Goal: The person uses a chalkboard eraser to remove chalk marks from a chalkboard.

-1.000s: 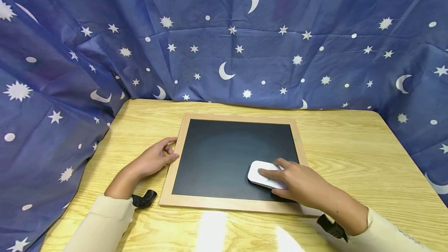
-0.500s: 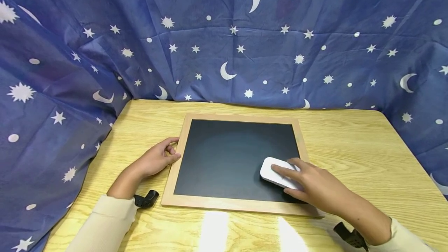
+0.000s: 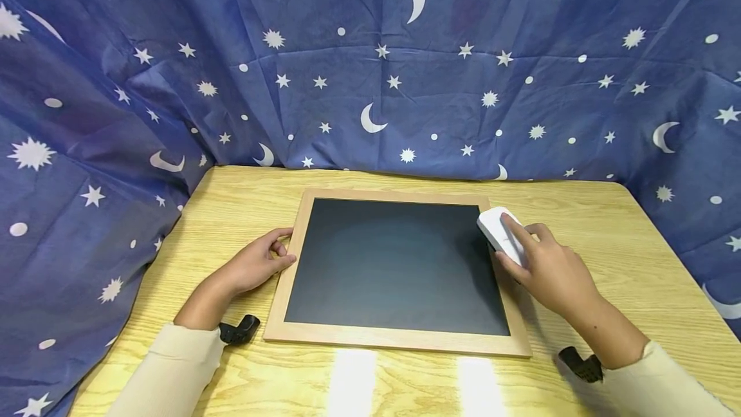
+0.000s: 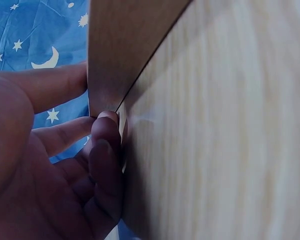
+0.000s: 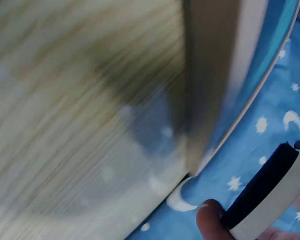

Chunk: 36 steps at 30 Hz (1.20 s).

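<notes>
A blackboard (image 3: 399, 262) in a pale wooden frame lies flat, with no marks showing on its dark surface. At its left edge my left hand (image 3: 255, 266) holds the frame (image 4: 125, 45), thumb on the rim and other fingers curled against the side. My right hand (image 3: 556, 272) grips a white board eraser (image 3: 502, 233) over the board's right rim, tilted, with a shadow cast below. In the right wrist view the eraser's black felt face (image 5: 262, 187) shows, turned toward the board's side; the thumb lies along one edge.
The light wood-grain table (image 3: 613, 256) extends around the board. A blue curtain (image 3: 324, 101) with white moons and stars hangs behind and at both sides. Black wrist devices sit below the left hand (image 3: 238, 329) and right hand (image 3: 581, 364).
My right hand has taken the eraser from the lower right of the blackboard up and right, off its dark surface to the rim, and turned it. The left hand stays at the frame.
</notes>
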Motion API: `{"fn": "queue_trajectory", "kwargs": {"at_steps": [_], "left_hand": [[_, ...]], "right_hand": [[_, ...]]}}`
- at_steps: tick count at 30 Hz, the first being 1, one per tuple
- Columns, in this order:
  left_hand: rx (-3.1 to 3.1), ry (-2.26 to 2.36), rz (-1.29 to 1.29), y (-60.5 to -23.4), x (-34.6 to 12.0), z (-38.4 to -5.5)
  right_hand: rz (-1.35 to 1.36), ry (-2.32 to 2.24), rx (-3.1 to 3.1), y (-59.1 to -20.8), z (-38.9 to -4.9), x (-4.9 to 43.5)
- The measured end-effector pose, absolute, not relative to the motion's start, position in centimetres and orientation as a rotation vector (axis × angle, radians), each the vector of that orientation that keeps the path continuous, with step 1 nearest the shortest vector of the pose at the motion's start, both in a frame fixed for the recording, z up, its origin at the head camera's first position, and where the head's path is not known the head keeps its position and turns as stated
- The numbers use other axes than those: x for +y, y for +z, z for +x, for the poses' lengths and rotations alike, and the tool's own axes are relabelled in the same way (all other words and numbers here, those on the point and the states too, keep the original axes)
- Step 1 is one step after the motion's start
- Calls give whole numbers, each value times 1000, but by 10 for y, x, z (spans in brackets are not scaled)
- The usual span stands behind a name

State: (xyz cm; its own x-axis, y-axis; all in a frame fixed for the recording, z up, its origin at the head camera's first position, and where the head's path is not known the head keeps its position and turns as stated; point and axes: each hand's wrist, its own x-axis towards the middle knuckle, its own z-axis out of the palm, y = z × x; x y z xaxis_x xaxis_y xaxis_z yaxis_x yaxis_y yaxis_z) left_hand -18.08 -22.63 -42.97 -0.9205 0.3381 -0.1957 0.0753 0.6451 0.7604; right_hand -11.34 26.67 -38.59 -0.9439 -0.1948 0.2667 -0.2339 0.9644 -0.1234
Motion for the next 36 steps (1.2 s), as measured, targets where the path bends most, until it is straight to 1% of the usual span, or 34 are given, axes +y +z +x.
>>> {"fn": "queue_trajectory", "kwargs": {"at_steps": [5,14,23,36], "left_hand": [[2523,1173,333,-432,-224,-182],[2538,1154,350,-431,-218,-183],[2528,1170,348,-431,-219,-183],[2530,1171,337,-430,-220,-181]], "right_hand": [[155,133,-2968,-393,-126,282],[16,62,-3096,-407,-140,301],[-17,7,-3171,-410,-145,308],[-17,-11,-3243,-414,-146,304]]}}
